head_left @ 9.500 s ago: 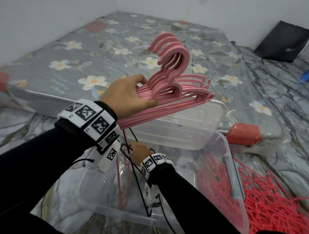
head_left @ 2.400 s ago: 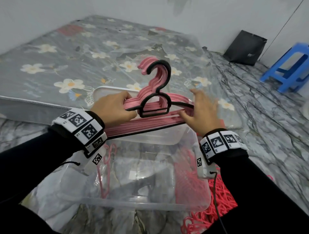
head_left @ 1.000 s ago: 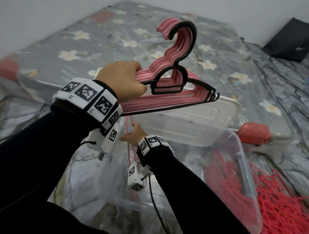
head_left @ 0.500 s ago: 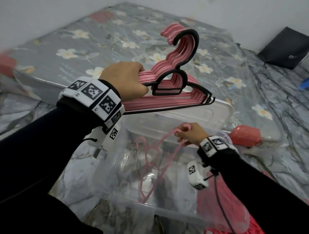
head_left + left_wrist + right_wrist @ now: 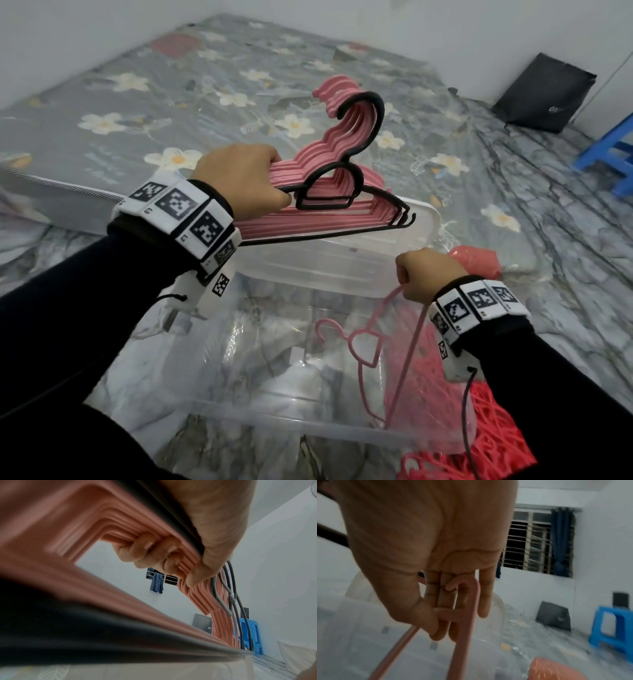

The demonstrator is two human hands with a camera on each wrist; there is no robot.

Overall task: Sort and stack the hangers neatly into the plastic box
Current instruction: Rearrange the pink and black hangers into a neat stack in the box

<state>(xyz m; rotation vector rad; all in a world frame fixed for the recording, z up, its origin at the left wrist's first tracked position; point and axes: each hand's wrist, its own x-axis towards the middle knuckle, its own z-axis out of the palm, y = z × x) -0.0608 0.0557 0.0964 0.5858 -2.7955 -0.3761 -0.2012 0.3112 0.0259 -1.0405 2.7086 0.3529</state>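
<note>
My left hand (image 5: 245, 183) grips a stack of pink hangers (image 5: 329, 202) with one black hanger (image 5: 371, 106) on top, held above the clear plastic box (image 5: 294, 421). In the left wrist view the fingers (image 5: 145, 553) curl round the pink bars (image 5: 120, 524). My right hand (image 5: 423, 275) pinches one end of a single pink hanger (image 5: 366, 346), which hangs down inside the box. In the right wrist view the thumb and fingers (image 5: 436, 626) clamp that hanger's end (image 5: 464, 601).
The box's white lid (image 5: 342, 253) leans behind it against a flowered mattress (image 5: 205, 85). A heap of red hangers (image 5: 486, 431) lies to the right of the box. A red bag (image 5: 474, 257), a blue stool (image 5: 613, 147) and a black bag (image 5: 544, 92) are further right.
My right hand has drawn the single pink hanger up and to the right in the box. The left hand keeps the stack held above.
</note>
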